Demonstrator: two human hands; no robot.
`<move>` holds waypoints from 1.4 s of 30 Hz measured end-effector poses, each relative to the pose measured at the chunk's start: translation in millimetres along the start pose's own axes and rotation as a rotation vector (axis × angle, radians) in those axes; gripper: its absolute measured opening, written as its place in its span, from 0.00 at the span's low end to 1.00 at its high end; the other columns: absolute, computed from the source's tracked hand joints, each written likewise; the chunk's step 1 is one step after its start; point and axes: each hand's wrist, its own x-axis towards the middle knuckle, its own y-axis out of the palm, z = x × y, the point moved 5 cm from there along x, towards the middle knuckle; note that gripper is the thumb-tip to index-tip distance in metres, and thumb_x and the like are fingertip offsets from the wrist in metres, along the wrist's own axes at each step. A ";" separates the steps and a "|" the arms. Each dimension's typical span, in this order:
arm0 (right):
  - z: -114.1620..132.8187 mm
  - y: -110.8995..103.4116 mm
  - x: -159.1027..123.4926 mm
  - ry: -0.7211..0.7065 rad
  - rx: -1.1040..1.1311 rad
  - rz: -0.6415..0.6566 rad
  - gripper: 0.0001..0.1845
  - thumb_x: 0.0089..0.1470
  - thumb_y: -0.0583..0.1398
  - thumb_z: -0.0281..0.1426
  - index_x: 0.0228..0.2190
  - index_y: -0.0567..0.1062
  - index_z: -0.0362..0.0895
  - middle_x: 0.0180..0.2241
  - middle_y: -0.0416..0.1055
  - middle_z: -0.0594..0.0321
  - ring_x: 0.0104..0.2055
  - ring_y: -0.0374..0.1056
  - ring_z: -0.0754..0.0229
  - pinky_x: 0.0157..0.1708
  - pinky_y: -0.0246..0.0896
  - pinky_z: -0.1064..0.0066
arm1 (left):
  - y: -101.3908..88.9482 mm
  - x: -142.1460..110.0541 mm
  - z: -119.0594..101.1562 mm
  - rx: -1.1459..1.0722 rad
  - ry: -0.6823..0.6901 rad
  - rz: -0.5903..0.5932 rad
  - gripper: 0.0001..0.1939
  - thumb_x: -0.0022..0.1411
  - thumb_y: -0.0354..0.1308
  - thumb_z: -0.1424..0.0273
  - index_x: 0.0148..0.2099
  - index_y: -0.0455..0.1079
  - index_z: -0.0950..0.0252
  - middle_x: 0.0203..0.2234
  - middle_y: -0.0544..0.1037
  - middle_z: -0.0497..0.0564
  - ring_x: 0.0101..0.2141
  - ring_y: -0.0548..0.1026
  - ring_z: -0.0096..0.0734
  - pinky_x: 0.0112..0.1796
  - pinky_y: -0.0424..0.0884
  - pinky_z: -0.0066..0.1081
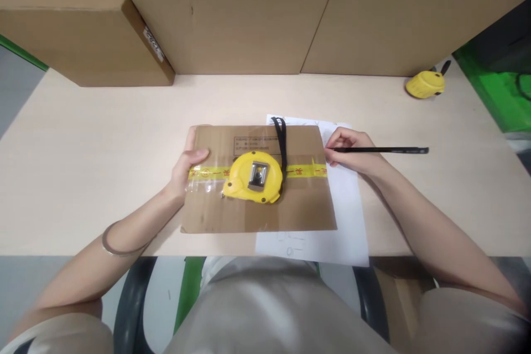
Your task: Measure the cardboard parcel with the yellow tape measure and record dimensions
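Observation:
My left hand [189, 159] grips the left side of a flat cardboard box [232, 215], thumb on top and the other fingers hidden behind it. A yellow tape measure [243, 177] with a metal clip and a black wrist strap [282, 144] lies on the box, over a band of yellow printed tape [309, 170]. My right hand [350, 146] is closed around a thin black pen [385, 150] beside the box's right edge. Under the box and that hand lies a white sheet of paper [350, 215], with faint pencil-like marks near its lower edge.
A second yellow tape measure [425, 84] sits at the table's back right. Large cardboard boxes [232, 16] stand along the back, with another cardboard box [83, 38] at the left. The pale tabletop [103, 144] ends just before my body, where a chair's black armrests [135, 304] show.

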 end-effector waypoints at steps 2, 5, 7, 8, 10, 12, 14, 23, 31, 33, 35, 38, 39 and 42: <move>2.0 4.4 0.0 -0.014 -0.012 0.007 0.20 0.40 0.75 0.39 0.21 0.70 0.46 0.18 0.67 0.66 0.20 0.61 0.66 0.21 0.56 0.70 | -0.5 0.1 -0.2 -0.005 0.006 -0.005 0.24 0.52 0.65 0.64 0.51 0.65 0.56 0.45 0.80 0.51 0.51 0.80 0.56 0.49 0.78 0.51; 3.1 7.6 2.4 -0.026 -0.022 0.002 0.21 0.38 0.75 0.40 0.19 0.69 0.45 0.19 0.67 0.66 0.21 0.58 0.68 0.20 0.51 0.72 | 0.1 -0.5 -0.2 0.006 0.003 0.000 0.24 0.53 0.65 0.63 0.52 0.65 0.56 0.45 0.80 0.51 0.51 0.80 0.55 0.50 0.78 0.50; 2.3 8.6 4.0 -0.011 -0.025 0.011 0.20 0.39 0.74 0.40 0.20 0.69 0.46 0.18 0.67 0.66 0.19 0.58 0.68 0.19 0.50 0.72 | 0.9 -1.3 -0.2 0.000 0.002 0.002 0.23 0.53 0.66 0.63 0.51 0.65 0.57 0.44 0.80 0.51 0.51 0.80 0.56 0.50 0.78 0.50; 1.9 9.0 4.4 -0.001 -0.026 0.020 0.20 0.40 0.74 0.40 0.20 0.69 0.46 0.18 0.67 0.66 0.19 0.58 0.68 0.18 0.50 0.73 | 1.1 -1.8 0.0 -0.009 -0.002 0.000 0.23 0.53 0.66 0.63 0.50 0.65 0.57 0.43 0.81 0.51 0.51 0.80 0.56 0.50 0.78 0.51; 1.9 9.7 4.3 0.011 -0.030 0.040 0.19 0.41 0.73 0.40 0.21 0.70 0.46 0.17 0.67 0.66 0.18 0.58 0.67 0.17 0.51 0.73 | 1.0 -2.5 0.6 -0.025 -0.008 -0.003 0.20 0.54 0.66 0.63 0.48 0.66 0.58 0.42 0.81 0.51 0.51 0.80 0.56 0.51 0.78 0.51; 2.7 10.0 3.8 0.007 -0.033 0.056 0.18 0.41 0.73 0.39 0.20 0.70 0.46 0.16 0.66 0.67 0.17 0.58 0.68 0.17 0.51 0.73 | -0.1 -2.7 1.4 -0.023 -0.010 0.002 0.18 0.55 0.66 0.62 0.46 0.66 0.58 0.42 0.81 0.51 0.51 0.80 0.56 0.51 0.77 0.51; 3.7 9.6 3.4 -0.006 -0.037 0.058 0.18 0.41 0.72 0.37 0.19 0.69 0.46 0.15 0.65 0.68 0.17 0.56 0.69 0.17 0.48 0.74 | -2.5 -2.1 1.8 -0.013 -0.002 0.004 0.18 0.55 0.66 0.62 0.46 0.66 0.59 0.40 0.81 0.50 0.51 0.80 0.55 0.51 0.77 0.51; 3.7 9.3 5.4 -0.043 -0.041 0.054 0.16 0.42 0.70 0.38 0.19 0.69 0.46 0.14 0.64 0.68 0.15 0.55 0.69 0.16 0.46 0.74 | -5.7 2.0 2.3 -0.012 0.000 0.001 0.20 0.52 0.67 0.63 0.45 0.67 0.60 0.37 0.80 0.51 0.48 0.81 0.53 0.48 0.78 0.48; 2.1 8.3 5.9 -0.050 -0.048 0.058 0.18 0.42 0.72 0.38 0.19 0.68 0.46 0.14 0.65 0.67 0.15 0.56 0.68 0.16 0.47 0.73 | -4.8 1.5 1.8 -0.027 0.015 0.004 0.20 0.52 0.66 0.65 0.46 0.66 0.62 0.38 0.79 0.53 0.45 0.81 0.51 0.47 0.78 0.47; 2.5 8.5 5.6 -0.050 -0.049 0.059 0.19 0.42 0.72 0.38 0.18 0.68 0.46 0.14 0.64 0.67 0.16 0.56 0.69 0.16 0.47 0.74 | -4.5 1.3 2.1 -0.029 0.013 0.003 0.20 0.52 0.66 0.65 0.46 0.66 0.61 0.38 0.79 0.53 0.45 0.81 0.51 0.47 0.78 0.46; 2.8 8.1 5.4 -0.052 -0.052 0.048 0.20 0.41 0.72 0.37 0.18 0.66 0.46 0.14 0.63 0.69 0.16 0.54 0.70 0.16 0.45 0.74 | -4.2 0.9 2.1 -0.028 0.013 0.003 0.20 0.52 0.66 0.64 0.46 0.66 0.61 0.38 0.80 0.53 0.46 0.80 0.50 0.47 0.78 0.46; 2.0 8.7 5.3 -0.044 -0.053 0.053 0.19 0.43 0.72 0.39 0.19 0.67 0.46 0.14 0.64 0.68 0.16 0.56 0.69 0.17 0.48 0.74 | -4.1 0.5 2.1 -0.021 0.012 0.005 0.20 0.52 0.66 0.64 0.46 0.66 0.61 0.38 0.80 0.52 0.46 0.80 0.50 0.47 0.78 0.46; 1.5 9.0 5.2 -0.042 -0.053 0.056 0.19 0.43 0.72 0.40 0.19 0.68 0.46 0.14 0.64 0.68 0.16 0.57 0.68 0.17 0.49 0.73 | -4.0 0.5 2.2 -0.021 0.011 0.008 0.20 0.52 0.66 0.64 0.46 0.66 0.61 0.38 0.80 0.52 0.46 0.80 0.50 0.48 0.77 0.46; 0.4 7.6 5.4 -0.058 -0.061 0.020 0.20 0.41 0.72 0.38 0.18 0.67 0.46 0.15 0.64 0.68 0.18 0.55 0.69 0.18 0.47 0.74 | -4.0 1.1 2.1 -0.028 0.013 0.017 0.20 0.53 0.66 0.64 0.46 0.65 0.61 0.38 0.79 0.52 0.46 0.80 0.49 0.48 0.77 0.46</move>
